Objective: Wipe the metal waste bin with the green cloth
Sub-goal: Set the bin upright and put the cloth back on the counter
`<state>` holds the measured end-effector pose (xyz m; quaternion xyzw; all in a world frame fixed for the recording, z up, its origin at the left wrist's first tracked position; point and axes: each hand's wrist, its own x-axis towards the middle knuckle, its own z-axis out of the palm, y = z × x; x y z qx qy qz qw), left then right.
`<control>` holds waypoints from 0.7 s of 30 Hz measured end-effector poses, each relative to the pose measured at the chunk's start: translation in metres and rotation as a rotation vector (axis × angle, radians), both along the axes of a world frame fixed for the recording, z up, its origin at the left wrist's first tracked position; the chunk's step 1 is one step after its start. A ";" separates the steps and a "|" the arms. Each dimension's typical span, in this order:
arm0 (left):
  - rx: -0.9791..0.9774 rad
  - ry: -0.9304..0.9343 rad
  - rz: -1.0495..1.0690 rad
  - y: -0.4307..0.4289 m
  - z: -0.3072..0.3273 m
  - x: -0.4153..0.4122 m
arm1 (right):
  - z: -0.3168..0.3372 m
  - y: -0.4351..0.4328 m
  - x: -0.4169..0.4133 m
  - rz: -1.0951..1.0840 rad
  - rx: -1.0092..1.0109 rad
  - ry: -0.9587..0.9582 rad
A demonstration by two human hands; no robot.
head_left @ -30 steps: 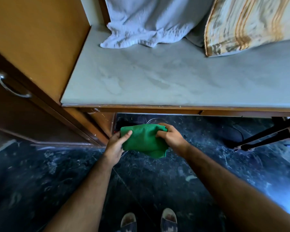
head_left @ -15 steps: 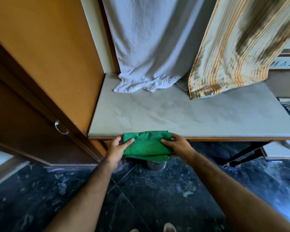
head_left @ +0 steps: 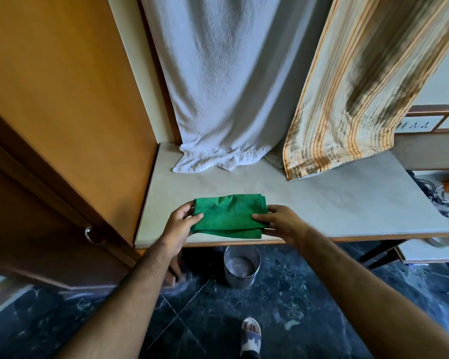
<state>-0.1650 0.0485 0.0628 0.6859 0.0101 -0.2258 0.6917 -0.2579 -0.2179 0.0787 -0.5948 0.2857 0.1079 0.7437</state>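
You are holding the folded green cloth (head_left: 228, 216) over the front of the pale tabletop (head_left: 347, 203), your left hand (head_left: 180, 224) pinching its left edge and your right hand (head_left: 280, 224) gripping its right edge, thumbs lying on top. The metal waste bin (head_left: 241, 266) is standing upright on the dark marble floor (head_left: 296, 307) below the tabletop's front edge, just beneath the cloth and apart from both hands. A white towel (head_left: 218, 99) and a striped towel (head_left: 360, 86) are hanging down onto the back of the tabletop. One sandalled foot (head_left: 250, 335) is showing at the bottom.
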 end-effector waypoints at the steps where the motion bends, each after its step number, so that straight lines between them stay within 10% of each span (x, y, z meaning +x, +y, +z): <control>1: 0.023 -0.006 0.013 -0.008 -0.001 0.011 | -0.002 -0.010 0.012 0.002 -0.011 -0.003; 21: 0.631 -0.020 0.079 -0.072 -0.101 0.147 | -0.109 -0.056 0.160 -0.001 -0.578 0.170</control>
